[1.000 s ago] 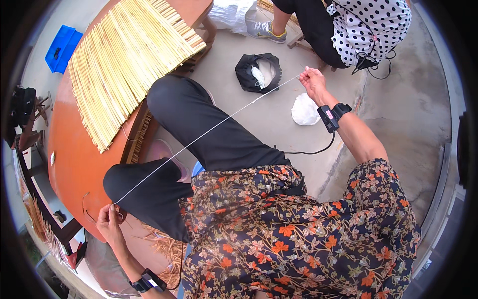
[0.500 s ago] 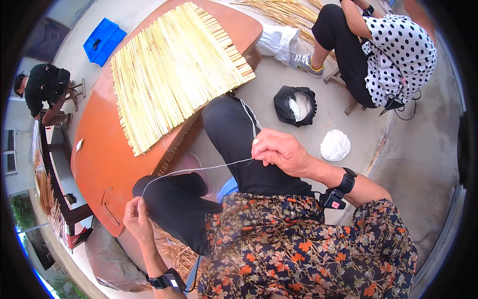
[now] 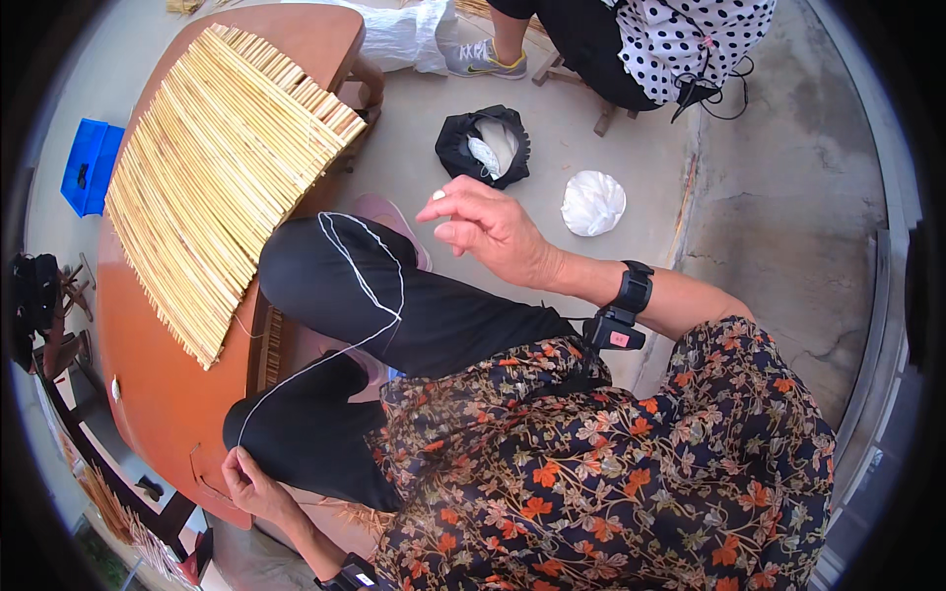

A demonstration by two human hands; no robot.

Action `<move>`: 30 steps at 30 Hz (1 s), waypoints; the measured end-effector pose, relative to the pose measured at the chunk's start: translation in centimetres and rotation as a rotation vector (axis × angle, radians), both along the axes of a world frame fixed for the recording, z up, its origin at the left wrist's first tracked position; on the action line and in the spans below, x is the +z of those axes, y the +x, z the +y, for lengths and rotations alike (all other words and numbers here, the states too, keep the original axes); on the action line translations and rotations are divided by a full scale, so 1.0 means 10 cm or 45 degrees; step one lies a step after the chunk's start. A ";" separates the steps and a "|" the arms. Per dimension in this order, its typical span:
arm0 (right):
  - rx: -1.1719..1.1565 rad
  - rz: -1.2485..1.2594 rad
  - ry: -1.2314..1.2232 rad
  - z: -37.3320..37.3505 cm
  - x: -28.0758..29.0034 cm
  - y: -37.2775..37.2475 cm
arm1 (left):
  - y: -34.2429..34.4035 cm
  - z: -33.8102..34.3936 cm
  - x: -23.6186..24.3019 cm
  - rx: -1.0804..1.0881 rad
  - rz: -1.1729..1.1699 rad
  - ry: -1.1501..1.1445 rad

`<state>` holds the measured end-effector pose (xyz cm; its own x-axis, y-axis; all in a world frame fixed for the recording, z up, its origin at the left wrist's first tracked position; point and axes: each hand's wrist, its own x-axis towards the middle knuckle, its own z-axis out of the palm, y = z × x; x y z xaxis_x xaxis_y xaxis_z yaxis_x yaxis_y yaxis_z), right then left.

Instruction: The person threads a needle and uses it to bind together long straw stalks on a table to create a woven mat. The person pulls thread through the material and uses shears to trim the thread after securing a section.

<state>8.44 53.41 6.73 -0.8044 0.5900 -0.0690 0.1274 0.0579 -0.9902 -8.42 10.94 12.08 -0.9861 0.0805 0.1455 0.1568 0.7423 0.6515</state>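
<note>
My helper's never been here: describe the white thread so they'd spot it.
Beside the orange table, a floral shirt meets black trousers. Over the trousers curves the white thread, pinched by the left hand, forming a large loop. Unlike the plump white bundle on the floor, it's a slender line.

No words or numbers can be read. A pink label (image 3: 619,340) with pale marks, too small to make out, sits on the black device (image 3: 597,330) at the wrist of the right hand (image 3: 498,231), between three and four o'clock. Toward seven o'clock, a small white patch (image 3: 364,579) shows at the left wrist, its print illegible. At twelve o'clock, a grey shoe (image 3: 489,59) bears a curved mark.
</note>
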 end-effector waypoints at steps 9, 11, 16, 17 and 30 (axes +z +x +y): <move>-0.074 -1.017 0.061 0.76 -2.23 1.31 | -0.10 -0.18 0.01 0.021 -0.071 -0.054; -0.110 -1.072 -0.198 0.57 -2.22 1.39 | -0.01 -0.04 0.13 -0.024 -0.026 -0.136; -0.086 -0.865 -0.242 0.33 -2.26 1.13 | 0.06 -0.04 -0.02 0.041 0.020 -0.021; -0.077 -0.812 -0.199 0.42 -2.20 0.90 | 0.08 -0.04 -0.04 0.067 0.003 -0.067; 0.212 0.158 -0.808 0.73 -0.36 -1.60 | 0.09 0.23 -0.22 0.083 0.301 -0.005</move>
<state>-7.59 60.68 3.08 -0.9058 0.3323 -0.2630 0.0504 -0.5318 -0.8454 -7.47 13.19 9.91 -0.9277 0.0192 0.3728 0.2565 0.7582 0.5994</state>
